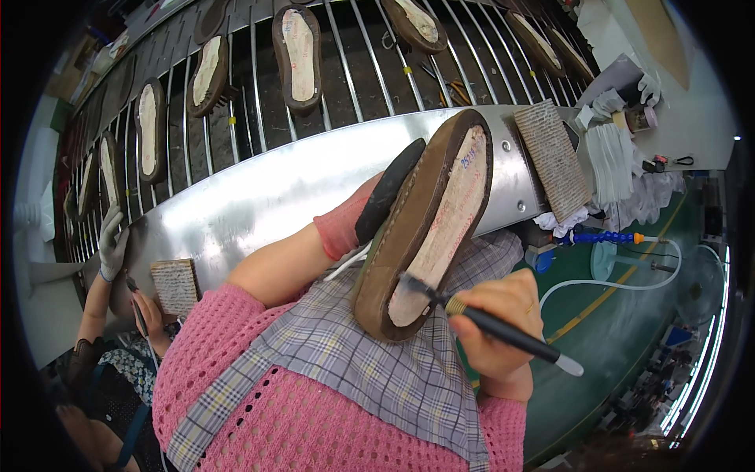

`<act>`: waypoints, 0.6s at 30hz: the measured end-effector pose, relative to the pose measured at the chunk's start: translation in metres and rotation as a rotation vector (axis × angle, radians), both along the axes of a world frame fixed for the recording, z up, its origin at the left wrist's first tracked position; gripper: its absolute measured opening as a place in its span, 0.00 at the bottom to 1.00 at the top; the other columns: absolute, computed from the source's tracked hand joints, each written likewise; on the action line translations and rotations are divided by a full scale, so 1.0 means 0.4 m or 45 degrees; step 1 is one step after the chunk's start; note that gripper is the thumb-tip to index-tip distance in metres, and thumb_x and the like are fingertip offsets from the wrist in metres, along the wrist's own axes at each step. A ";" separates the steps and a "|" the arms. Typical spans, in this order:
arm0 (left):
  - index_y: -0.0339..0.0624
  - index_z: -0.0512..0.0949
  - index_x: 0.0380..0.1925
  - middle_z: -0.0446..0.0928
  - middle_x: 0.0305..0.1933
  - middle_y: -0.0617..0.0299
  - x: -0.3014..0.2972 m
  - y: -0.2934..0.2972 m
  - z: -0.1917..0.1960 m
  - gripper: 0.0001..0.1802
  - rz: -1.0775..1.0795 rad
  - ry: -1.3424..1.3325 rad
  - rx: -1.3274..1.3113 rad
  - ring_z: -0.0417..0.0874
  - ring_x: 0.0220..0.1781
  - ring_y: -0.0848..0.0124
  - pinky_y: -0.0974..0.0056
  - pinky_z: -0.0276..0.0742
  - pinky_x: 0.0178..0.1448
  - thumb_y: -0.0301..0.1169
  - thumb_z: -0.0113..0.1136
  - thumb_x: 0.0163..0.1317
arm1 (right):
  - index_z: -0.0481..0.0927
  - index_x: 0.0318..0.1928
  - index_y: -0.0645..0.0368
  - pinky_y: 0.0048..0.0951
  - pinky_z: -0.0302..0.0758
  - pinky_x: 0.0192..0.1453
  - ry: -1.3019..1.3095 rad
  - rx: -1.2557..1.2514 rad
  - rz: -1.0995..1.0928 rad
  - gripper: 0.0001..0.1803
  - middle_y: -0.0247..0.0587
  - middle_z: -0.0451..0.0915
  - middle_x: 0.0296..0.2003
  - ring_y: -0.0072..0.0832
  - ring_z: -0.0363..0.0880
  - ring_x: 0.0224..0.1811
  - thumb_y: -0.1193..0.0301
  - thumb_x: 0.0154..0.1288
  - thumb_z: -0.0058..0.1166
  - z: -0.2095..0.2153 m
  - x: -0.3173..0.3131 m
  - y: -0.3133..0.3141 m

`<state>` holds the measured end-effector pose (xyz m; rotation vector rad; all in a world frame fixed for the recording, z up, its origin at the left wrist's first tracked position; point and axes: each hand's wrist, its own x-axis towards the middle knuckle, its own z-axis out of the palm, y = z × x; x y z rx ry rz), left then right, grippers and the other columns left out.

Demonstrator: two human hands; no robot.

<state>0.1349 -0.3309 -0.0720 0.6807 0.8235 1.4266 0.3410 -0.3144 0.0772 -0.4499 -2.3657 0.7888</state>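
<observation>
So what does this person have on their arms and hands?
Pink open-knit sleeves are pushed up, so the forearms are bare. The left hand wears a glove with a reddish cuff and black palm. The right hand is bare. A grey checked apron covers the front.

Setting: I read this as a shoe factory assembly line. At 12 o'clock a curved conveyor (pixel 259 118) of metal rods carries upturned shoes (pixel 297 55) in a row, soles showing. A steel ledge (pixel 259 197) borders it. At 8 o'clock a co-worker's gloved hand (pixel 112 244) rests on the ledge. At 4 o'clock, a green painted floor (pixel 629 322) with a yellow line and hoses (pixel 621 285).
</observation>
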 end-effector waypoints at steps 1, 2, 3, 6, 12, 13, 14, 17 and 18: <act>0.39 0.74 0.56 0.77 0.52 0.61 0.004 -0.002 0.000 0.21 -0.003 -0.008 -0.001 0.75 0.52 0.78 0.69 0.73 0.57 0.38 0.54 0.67 | 0.80 0.37 0.55 0.28 0.70 0.34 0.010 -0.008 -0.070 0.14 0.33 0.81 0.31 0.30 0.76 0.29 0.71 0.49 0.71 -0.009 -0.003 0.004; 0.39 0.74 0.56 0.77 0.52 0.61 0.007 -0.004 -0.001 0.21 -0.009 -0.006 -0.004 0.75 0.52 0.78 0.69 0.73 0.57 0.38 0.54 0.67 | 0.80 0.37 0.56 0.28 0.70 0.34 -0.002 -0.006 -0.098 0.14 0.33 0.81 0.31 0.30 0.76 0.30 0.71 0.49 0.71 -0.012 -0.005 0.005; 0.39 0.74 0.56 0.77 0.53 0.61 0.008 -0.006 -0.003 0.21 -0.004 -0.008 -0.008 0.75 0.52 0.78 0.69 0.73 0.57 0.38 0.54 0.67 | 0.80 0.37 0.56 0.28 0.70 0.34 -0.014 -0.005 -0.119 0.14 0.33 0.81 0.31 0.30 0.76 0.30 0.71 0.50 0.70 -0.015 -0.008 0.006; 0.39 0.74 0.56 0.77 0.53 0.61 0.013 -0.010 -0.009 0.21 0.001 -0.008 -0.016 0.75 0.52 0.77 0.69 0.73 0.57 0.38 0.54 0.67 | 0.80 0.37 0.57 0.29 0.71 0.34 -0.013 -0.080 -0.042 0.15 0.33 0.81 0.31 0.30 0.76 0.30 0.72 0.49 0.71 -0.015 -0.004 0.002; 0.40 0.73 0.57 0.77 0.53 0.61 0.020 -0.020 -0.023 0.21 0.022 -0.017 -0.040 0.75 0.53 0.77 0.69 0.73 0.57 0.38 0.54 0.68 | 0.81 0.36 0.57 0.28 0.71 0.33 -0.035 -0.228 0.177 0.16 0.34 0.81 0.30 0.30 0.76 0.29 0.74 0.46 0.72 0.001 0.003 0.000; 0.40 0.73 0.57 0.77 0.53 0.61 0.022 -0.021 -0.024 0.21 0.027 -0.015 -0.042 0.75 0.53 0.77 0.69 0.73 0.57 0.38 0.54 0.68 | 0.81 0.36 0.57 0.28 0.71 0.33 -0.044 -0.264 0.216 0.15 0.34 0.81 0.30 0.30 0.76 0.29 0.74 0.46 0.72 0.005 0.003 0.001; 0.40 0.73 0.57 0.76 0.54 0.61 0.023 -0.024 -0.027 0.21 0.033 -0.018 -0.044 0.75 0.53 0.77 0.69 0.73 0.57 0.38 0.54 0.68 | 0.81 0.36 0.57 0.28 0.71 0.33 -0.046 -0.257 0.222 0.15 0.34 0.81 0.29 0.31 0.76 0.29 0.73 0.46 0.72 0.007 0.001 0.004; 0.40 0.73 0.57 0.76 0.54 0.60 0.029 -0.023 -0.028 0.21 0.025 -0.023 -0.043 0.75 0.53 0.77 0.69 0.73 0.58 0.38 0.54 0.68 | 0.81 0.36 0.57 0.28 0.71 0.33 -0.012 -0.210 0.085 0.15 0.34 0.81 0.29 0.31 0.76 0.29 0.72 0.46 0.72 -0.003 0.001 0.009; 0.40 0.73 0.57 0.76 0.54 0.60 0.029 -0.023 -0.031 0.21 0.025 -0.022 -0.046 0.75 0.53 0.77 0.69 0.73 0.58 0.38 0.54 0.68 | 0.81 0.36 0.57 0.29 0.70 0.33 -0.019 -0.180 0.031 0.15 0.33 0.81 0.29 0.31 0.76 0.29 0.71 0.47 0.72 -0.009 0.000 0.011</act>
